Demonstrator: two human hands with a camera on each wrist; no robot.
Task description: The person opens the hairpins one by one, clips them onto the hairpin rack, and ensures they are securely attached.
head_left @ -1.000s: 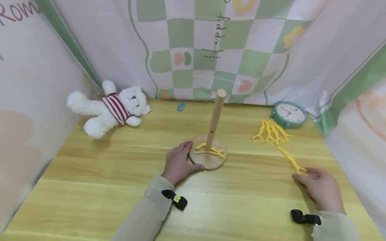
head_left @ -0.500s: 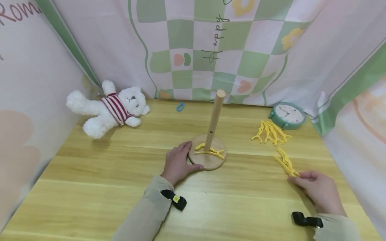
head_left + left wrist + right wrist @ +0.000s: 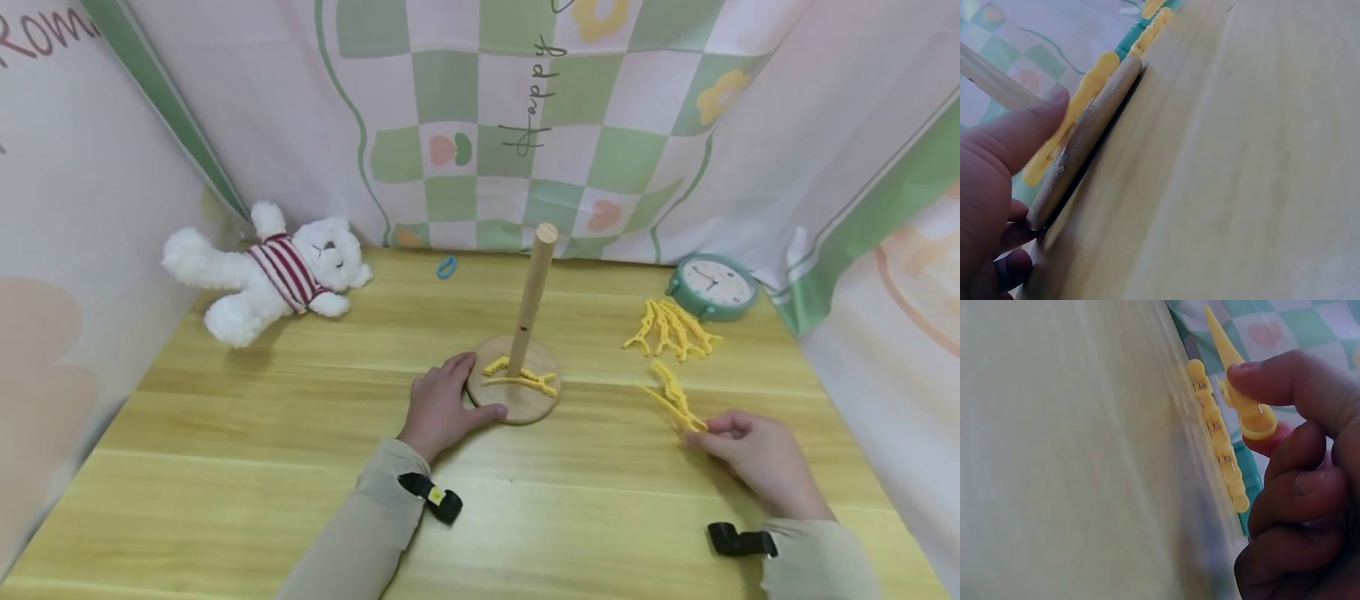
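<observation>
- Left of frame: a white plush bear (image 3: 281, 271) in a striped top.
- Lower centre: the left hand (image 3: 442, 408) grips the base of the wooden stand (image 3: 533, 300).
- Centre: a yellow clip (image 3: 536, 382) lies there, arms astride the post.
- Right: loose clips (image 3: 666, 329) beside a green clock (image 3: 712, 287).
- Lower right: the spread clip (image 3: 674, 393), pinched by the right hand (image 3: 761, 458).

The left hand (image 3: 441, 408) curves, thumb (image 3: 1022, 130) spread, while the right hand (image 3: 767, 460) pinches.

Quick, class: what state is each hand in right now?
Left hand: holding the round wooden base at its edge.
Right hand: pinching a yellow alligator hair clip.
</observation>
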